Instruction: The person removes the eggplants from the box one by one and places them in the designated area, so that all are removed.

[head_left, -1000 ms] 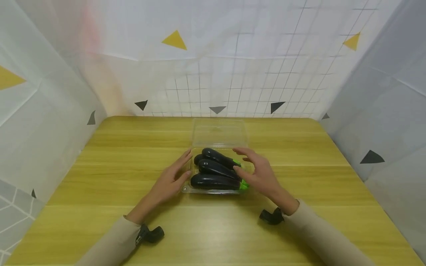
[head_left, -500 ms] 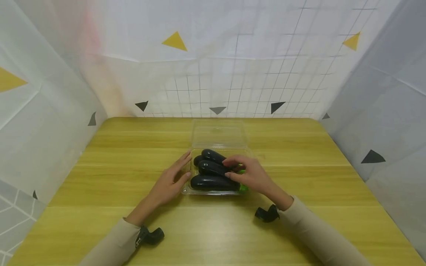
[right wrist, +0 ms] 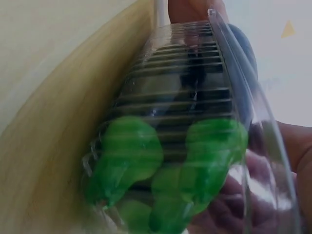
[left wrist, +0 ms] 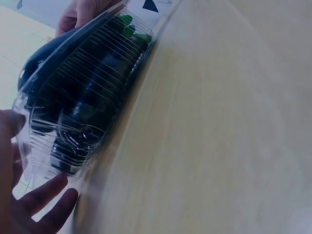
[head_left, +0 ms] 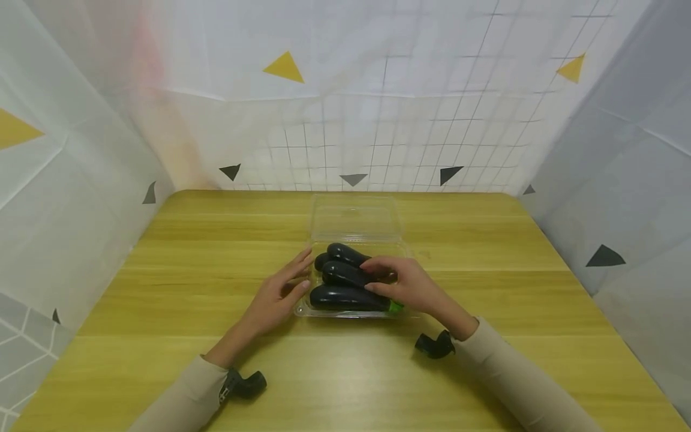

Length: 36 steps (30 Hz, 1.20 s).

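Observation:
Several dark eggplants (head_left: pixel 348 297) with green stem ends lie in a clear plastic clamshell container (head_left: pixel 351 314), its lid (head_left: pixel 353 217) folded back behind it. My right hand (head_left: pixel 411 283) reaches over the right side and grips the upper middle eggplant (head_left: pixel 341 273) near its stem end, thumb in front and fingers behind. At the container's left rim rests my left hand (head_left: pixel 274 298), fingers spread and fairly straight. The left wrist view shows its fingers (left wrist: pixel 46 195) right at the ribbed wall. Green stem ends (right wrist: pixel 131 146) show through the container's wall in the right wrist view.
The container stands on a wood-grain table (head_left: pixel 345 372). Behind it rises a white sheet wall (head_left: pixel 351 120) with grid lines and triangles, and similar sheets enclose both sides. A black wrist camera (head_left: pixel 248 383) sits at each cuff.
My right hand has moved left and inward from the container's right side and taken hold of the upper middle eggplant. The left hand has stayed nearly still.

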{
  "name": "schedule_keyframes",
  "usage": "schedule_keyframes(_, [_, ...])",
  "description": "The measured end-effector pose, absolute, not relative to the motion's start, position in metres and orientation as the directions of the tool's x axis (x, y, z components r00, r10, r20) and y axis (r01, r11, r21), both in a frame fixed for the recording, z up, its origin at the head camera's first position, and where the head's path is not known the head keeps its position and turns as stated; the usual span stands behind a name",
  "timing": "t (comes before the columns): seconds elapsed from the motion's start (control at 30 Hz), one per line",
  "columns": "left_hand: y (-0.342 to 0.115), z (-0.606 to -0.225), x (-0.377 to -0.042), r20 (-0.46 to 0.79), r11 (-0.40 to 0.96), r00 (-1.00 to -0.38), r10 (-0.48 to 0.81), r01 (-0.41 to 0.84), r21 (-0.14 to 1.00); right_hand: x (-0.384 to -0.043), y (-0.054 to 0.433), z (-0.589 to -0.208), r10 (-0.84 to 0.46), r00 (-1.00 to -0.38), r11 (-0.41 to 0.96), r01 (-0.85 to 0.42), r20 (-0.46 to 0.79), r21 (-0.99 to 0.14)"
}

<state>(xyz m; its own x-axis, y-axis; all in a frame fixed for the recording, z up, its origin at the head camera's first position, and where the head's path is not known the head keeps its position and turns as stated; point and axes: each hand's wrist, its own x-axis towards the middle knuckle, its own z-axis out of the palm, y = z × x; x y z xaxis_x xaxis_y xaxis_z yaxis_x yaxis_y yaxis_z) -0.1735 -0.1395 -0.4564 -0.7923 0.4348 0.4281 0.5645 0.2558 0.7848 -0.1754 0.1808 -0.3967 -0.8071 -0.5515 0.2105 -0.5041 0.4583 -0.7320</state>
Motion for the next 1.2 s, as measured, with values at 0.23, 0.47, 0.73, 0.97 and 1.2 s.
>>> schedule_keyframes(0.23, [-0.1385,-0.4573,-0.1757,0.483,0.216,-0.764,0.427,0.605,0.766,-0.1756,0.1812,-0.3971,-0.554,-0.799,0.475,-0.533,0.232,-0.7])
schedule_keyframes(0.47, [-0.1355,-0.4553,-0.1751,0.541,0.202,-0.736,0.407,0.65,0.732,-0.1742,0.181,-0.3967,-0.536,-0.807,0.46,-0.526,0.249,-0.715])
schedule_keyframes(0.73, [-0.1369,-0.4556,-0.175,0.523,0.216,-0.741,0.421,0.642,0.736,-0.1745,0.1816,-0.3956,-0.527,-0.81,0.42,-0.511,0.257,-0.75])
schedule_keyframes(0.97, [-0.1364,-0.4569,-0.1752,0.52,0.22,-0.748,0.412,0.635,0.74,-0.1766,0.1854,-0.395,-0.47,-0.835,0.426,-0.5,0.287,-0.754])
schedule_keyframes(1.2, [-0.1341,-0.4551,-0.1728,0.549,0.211,-0.736,0.396,0.655,0.726,-0.1774,0.1901,-0.3907,-0.443,-0.837,0.41,-0.508,0.322,-0.757])
